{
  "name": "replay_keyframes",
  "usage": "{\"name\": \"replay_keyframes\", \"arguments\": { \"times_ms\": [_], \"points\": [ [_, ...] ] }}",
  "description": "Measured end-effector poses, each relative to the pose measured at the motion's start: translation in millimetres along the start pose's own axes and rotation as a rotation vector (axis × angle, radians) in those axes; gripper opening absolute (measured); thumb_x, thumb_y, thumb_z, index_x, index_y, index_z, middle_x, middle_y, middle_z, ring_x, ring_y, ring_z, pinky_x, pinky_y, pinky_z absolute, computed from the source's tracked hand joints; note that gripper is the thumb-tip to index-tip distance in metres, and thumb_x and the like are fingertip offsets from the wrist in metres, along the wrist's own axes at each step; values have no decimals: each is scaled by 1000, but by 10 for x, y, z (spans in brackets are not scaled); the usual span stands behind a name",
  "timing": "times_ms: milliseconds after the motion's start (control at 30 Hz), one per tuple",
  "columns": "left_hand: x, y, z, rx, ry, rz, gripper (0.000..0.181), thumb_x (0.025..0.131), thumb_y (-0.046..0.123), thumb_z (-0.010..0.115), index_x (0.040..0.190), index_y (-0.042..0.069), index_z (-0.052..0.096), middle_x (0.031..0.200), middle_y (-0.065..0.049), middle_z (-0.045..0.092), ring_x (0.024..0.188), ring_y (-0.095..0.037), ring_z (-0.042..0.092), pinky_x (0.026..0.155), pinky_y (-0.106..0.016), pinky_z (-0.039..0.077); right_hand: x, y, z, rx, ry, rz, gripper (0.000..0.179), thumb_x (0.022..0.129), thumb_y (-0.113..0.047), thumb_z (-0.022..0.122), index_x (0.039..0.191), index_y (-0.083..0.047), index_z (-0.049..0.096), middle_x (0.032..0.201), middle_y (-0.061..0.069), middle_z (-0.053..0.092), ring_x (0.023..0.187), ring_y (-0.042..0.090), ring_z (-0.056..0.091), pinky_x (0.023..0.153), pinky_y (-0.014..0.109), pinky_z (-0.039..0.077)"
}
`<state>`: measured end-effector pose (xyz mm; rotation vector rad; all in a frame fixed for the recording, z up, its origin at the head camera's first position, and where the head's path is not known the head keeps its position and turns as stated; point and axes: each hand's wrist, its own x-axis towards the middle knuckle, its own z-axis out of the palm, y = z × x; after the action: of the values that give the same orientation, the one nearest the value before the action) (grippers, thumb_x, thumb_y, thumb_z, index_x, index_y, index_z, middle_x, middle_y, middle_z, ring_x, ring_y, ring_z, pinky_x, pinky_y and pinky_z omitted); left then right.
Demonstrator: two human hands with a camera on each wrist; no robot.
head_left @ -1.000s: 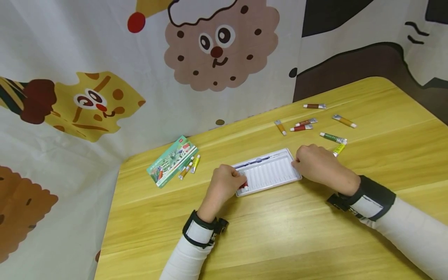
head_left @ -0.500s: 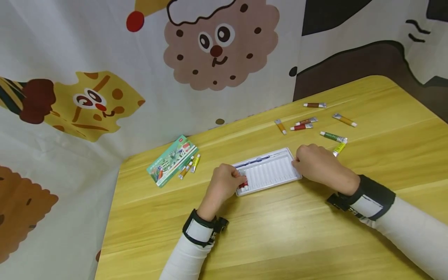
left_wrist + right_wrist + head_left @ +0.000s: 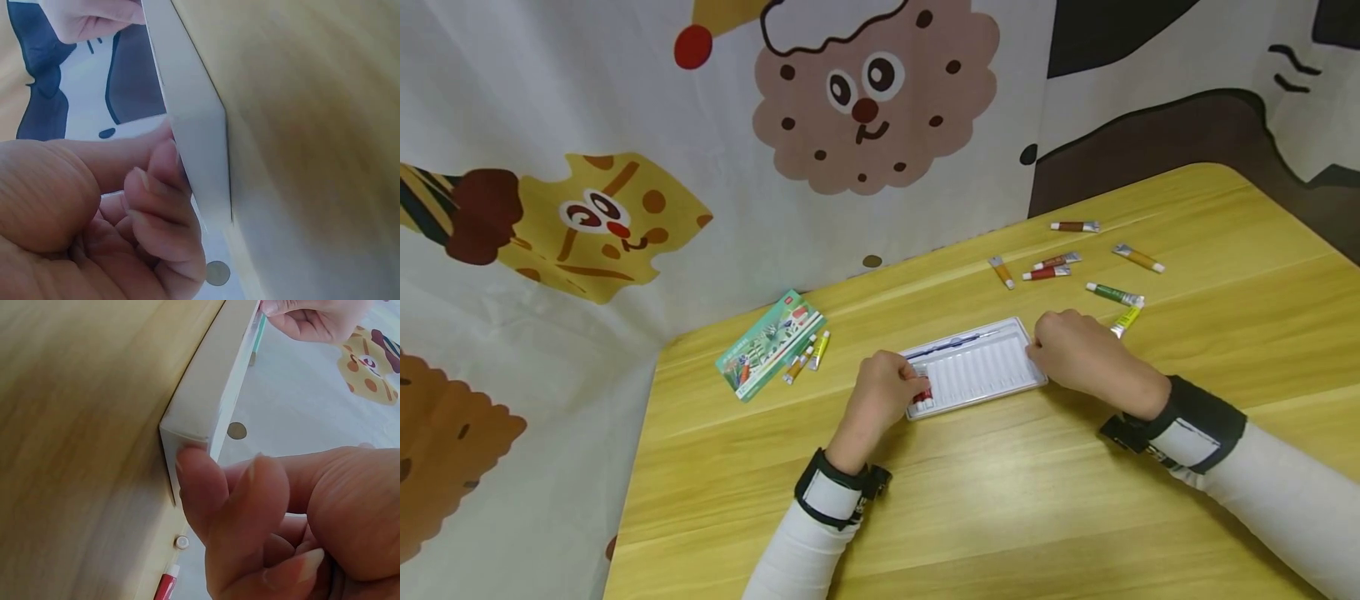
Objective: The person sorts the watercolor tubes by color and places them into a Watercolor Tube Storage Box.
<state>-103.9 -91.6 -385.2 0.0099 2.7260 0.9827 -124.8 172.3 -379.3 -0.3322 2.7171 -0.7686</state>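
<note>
Between left fingers (image 3: pixel 164 232) and right fingers (image 3: pixel 240 519): rectangular white tray (image 3: pixel 977 372), ribbed inside. Right: narrow, pinching tray edge. Left: narrow, curled at opposite end by red tubes (image 3: pixel 927 397); exact hold impossible to tell. Nearside: broad, wood-grained tabletop (image 3: pixel 992 500).

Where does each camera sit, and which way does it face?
Head: on the head, facing forward and down at the table, tray and paint tubes; both sleeves, left hand and right hand show.
Left wrist: on that wrist, facing the tray's near left corner; left hand close, right hand beyond.
Right wrist: on that wrist, facing the tray's near right corner; right hand close, left hand beyond.
Shared: both wrist views show tray, table and both hands.
</note>
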Motion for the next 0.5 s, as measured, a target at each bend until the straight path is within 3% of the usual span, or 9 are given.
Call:
{"name": "replay_keyframes", "arguments": {
  "times_ms": [500],
  "points": [
    [14, 2, 19, 32, 6, 4, 30, 93, 15, 81, 68, 6, 67, 66, 0, 56, 62, -15, 50, 52, -27, 37, 18, 42, -68, -22, -23, -10, 21, 100, -12, 67, 84, -1, 75, 61, 3, 49, 52, 18, 46, 50, 29, 33]
  ]
}}
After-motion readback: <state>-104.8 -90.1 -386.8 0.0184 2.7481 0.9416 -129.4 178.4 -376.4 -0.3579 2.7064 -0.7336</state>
